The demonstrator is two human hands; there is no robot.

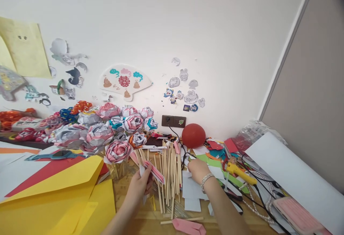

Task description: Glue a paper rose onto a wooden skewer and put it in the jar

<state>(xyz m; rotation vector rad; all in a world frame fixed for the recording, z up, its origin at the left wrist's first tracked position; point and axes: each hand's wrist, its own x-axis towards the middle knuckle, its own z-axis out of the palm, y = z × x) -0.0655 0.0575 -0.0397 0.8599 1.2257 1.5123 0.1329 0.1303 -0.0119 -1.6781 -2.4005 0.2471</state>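
My left hand point(140, 185) is closed round folded pink-and-white paper point(156, 173), holding it just left of a bundle of wooden sticks point(170, 174). To the right, my right hand point(200, 170), with a bracelet at the wrist, reaches over cut sheets of white paper point(192, 186). Its fingertips point down and away, hidden by the back of the hand, so I cannot make out whether they grip anything. Behind my left hand stand several paper flowers point(118, 151) in pink, white and blue. A pink folded paper piece point(189, 226) lies at the table's front edge.
A red balloon point(193, 135) sits against the wall below a socket point(173, 121). A yellow glue gun point(241, 173) with black cables lies among paper scraps at right. Yellow card sheets point(59, 199) cover the left. A white sheet point(298, 181) and pink-and-white device point(298, 215) are far right.
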